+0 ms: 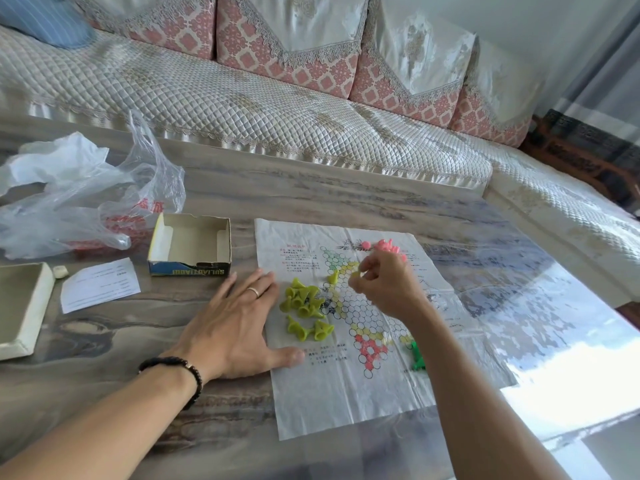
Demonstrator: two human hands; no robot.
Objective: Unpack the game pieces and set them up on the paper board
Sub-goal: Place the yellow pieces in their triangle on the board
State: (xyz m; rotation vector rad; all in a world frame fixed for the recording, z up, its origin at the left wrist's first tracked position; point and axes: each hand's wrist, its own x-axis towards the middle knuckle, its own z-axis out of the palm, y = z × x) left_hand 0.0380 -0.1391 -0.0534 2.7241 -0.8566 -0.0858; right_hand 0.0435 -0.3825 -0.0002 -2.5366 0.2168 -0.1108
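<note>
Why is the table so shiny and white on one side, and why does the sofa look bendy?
Head view: window light glares off the glossy table on the right, washing it white; the wide-angle lens curves the sofa; the right hand looks slightly blurred.

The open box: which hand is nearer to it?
Left. The left hand lies flat on the table just in front of the box; the right hand is over the board, farther right.
</note>
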